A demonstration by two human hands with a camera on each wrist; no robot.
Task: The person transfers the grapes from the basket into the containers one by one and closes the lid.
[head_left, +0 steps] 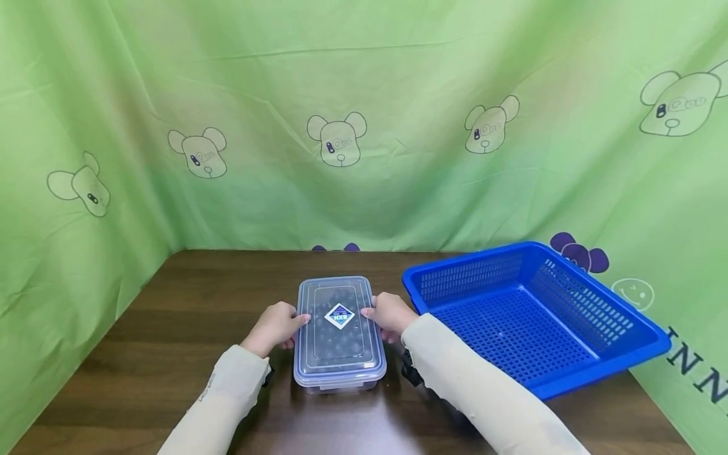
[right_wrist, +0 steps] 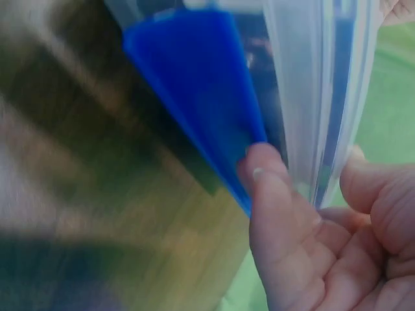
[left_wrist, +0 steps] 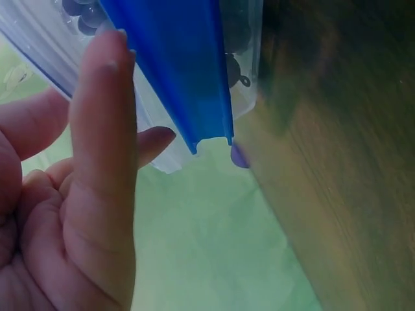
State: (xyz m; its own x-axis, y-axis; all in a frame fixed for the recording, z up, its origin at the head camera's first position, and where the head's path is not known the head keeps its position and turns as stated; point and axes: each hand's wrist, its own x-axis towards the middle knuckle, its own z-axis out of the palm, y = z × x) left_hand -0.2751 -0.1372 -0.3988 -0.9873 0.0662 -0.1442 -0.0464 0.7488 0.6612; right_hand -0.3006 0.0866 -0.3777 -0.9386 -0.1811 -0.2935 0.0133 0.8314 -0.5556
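A clear plastic food storage box [head_left: 335, 366] with a lid lies on the table, a blue and white diamond label [head_left: 339, 316] on top. Dark round pieces [left_wrist: 91, 16] show through its wall; their kind is unclear. My left hand [head_left: 279, 327] grips the box's left edge, thumb over the lid rim and fingers down the side. On the opposite edge my right hand [head_left: 392, 316] holds it likewise. A blue side clip [left_wrist: 181, 71] runs along the left side, near the left fingers. Right fingertips touch the other blue clip [right_wrist: 194, 78].
A large blue perforated basket [head_left: 591, 373] stands to the right, close to the right forearm. The brown wooden table [head_left: 188, 303] meets a green printed curtain [head_left: 398, 189] at the back and sides.
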